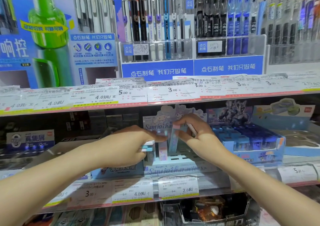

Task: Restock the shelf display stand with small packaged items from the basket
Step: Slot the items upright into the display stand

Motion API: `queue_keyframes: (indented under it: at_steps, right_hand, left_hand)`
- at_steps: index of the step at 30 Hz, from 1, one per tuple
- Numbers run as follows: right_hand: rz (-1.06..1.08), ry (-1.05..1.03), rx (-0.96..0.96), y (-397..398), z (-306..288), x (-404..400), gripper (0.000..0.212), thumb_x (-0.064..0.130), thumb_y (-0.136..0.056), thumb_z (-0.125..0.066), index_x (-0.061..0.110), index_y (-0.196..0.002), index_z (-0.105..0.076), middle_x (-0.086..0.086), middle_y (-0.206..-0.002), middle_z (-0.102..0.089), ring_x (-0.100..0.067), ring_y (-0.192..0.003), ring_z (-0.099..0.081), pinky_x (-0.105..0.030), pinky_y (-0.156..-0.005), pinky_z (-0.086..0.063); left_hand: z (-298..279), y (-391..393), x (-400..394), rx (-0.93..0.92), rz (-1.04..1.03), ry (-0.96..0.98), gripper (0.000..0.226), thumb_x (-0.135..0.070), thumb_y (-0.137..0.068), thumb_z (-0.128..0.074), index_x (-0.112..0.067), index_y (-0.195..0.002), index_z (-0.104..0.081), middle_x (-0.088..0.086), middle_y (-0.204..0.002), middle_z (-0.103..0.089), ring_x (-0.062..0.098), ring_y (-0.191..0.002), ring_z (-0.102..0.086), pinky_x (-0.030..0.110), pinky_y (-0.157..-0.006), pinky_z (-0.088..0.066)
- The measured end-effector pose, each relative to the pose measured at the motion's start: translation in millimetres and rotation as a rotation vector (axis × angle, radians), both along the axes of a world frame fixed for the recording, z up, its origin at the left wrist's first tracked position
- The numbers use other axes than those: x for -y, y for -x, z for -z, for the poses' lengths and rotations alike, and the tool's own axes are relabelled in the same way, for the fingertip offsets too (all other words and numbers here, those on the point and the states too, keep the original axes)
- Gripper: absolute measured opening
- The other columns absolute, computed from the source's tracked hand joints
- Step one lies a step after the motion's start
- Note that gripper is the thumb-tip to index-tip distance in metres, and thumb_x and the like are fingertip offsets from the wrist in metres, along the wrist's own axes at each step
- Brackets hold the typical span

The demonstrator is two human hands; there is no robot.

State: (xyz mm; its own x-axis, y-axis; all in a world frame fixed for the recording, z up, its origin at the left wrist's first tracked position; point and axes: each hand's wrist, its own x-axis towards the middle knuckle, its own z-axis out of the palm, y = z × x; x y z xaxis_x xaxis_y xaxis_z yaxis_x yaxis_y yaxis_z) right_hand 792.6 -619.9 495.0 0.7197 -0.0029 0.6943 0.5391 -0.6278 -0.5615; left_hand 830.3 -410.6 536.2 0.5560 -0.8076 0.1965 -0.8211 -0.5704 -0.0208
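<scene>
The pale blue cartoon-printed display stand sits on the middle shelf, with slots in its tray. A pink slim packet stands upright in it. My right hand pinches a long light-blue packet with a pink cap, held upright over the slots beside the pink one. My left hand grips a small stack of white and blue capped packets at the stand's left edge, its fingertips touching the pink packet. The basket is out of view.
A blue display box of small items stands right of the stand. Dark boxes fill the shelf to the left. The upper shelf edge with price tags hangs just above my hands; pen racks stand above it.
</scene>
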Motion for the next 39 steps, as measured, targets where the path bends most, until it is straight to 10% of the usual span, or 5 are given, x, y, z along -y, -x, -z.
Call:
queue_keyframes:
  at_steps: [16,23,29,33,39]
  right_hand:
    - [-0.037,0.157,-0.018,-3,9,3,0.024,-0.003,-0.08,-0.057,0.016,-0.091,-0.067,0.012,-0.079,-0.049,0.001,-0.075,-0.049,-0.006,-0.071,-0.037]
    - [-0.043,0.074,-0.21,6,-5,-1,0.03,0.003,-0.078,-0.048,0.023,-0.09,-0.068,0.007,-0.09,-0.057,-0.009,-0.077,-0.057,-0.009,-0.066,-0.041]
    - [-0.053,0.214,-0.189,26,-12,-6,0.059,0.013,-0.067,-0.039,0.031,-0.123,-0.033,-0.017,-0.086,-0.051,-0.009,-0.058,-0.043,-0.008,-0.059,-0.038]
    - [0.011,0.467,-0.032,39,-13,-20,0.063,0.013,-0.064,-0.041,0.029,-0.122,-0.022,-0.009,-0.07,-0.048,-0.014,-0.053,-0.04,-0.038,-0.051,-0.036]
    - [-0.036,0.565,0.07,42,-13,-32,0.07,0.013,-0.065,-0.045,0.034,-0.124,-0.012,0.006,-0.071,-0.04,-0.024,-0.059,-0.039,-0.035,-0.05,-0.033]
  left_hand:
    - [-8,3,5,0.009,-0.003,-0.035,0.065,-0.008,-0.082,-0.043,-0.052,-0.13,-0.041,0.0,-0.053,-0.041,0.011,-0.041,-0.033,0.024,-0.043,-0.022]
    - [0,-7,2,-0.025,0.055,0.05,0.07,-0.023,-0.07,-0.036,-0.071,-0.121,-0.027,0.005,-0.114,-0.068,0.022,-0.088,-0.066,0.037,-0.081,-0.055]
    - [-3,18,9,0.014,-0.017,0.538,0.014,-0.018,-0.081,-0.055,-0.017,-0.07,-0.064,-0.011,-0.057,-0.064,-0.001,-0.056,-0.056,0.015,-0.062,-0.05]
    - [-6,38,19,-0.516,-0.015,0.802,0.024,-0.015,-0.086,-0.061,-0.001,-0.066,-0.062,0.005,-0.043,-0.057,0.005,-0.028,-0.032,0.016,-0.034,-0.027]
    - [0,38,24,-0.966,-0.103,0.855,0.032,-0.007,-0.079,-0.066,-0.013,-0.051,-0.051,-0.003,-0.031,-0.032,0.009,-0.028,-0.023,0.015,-0.035,-0.021]
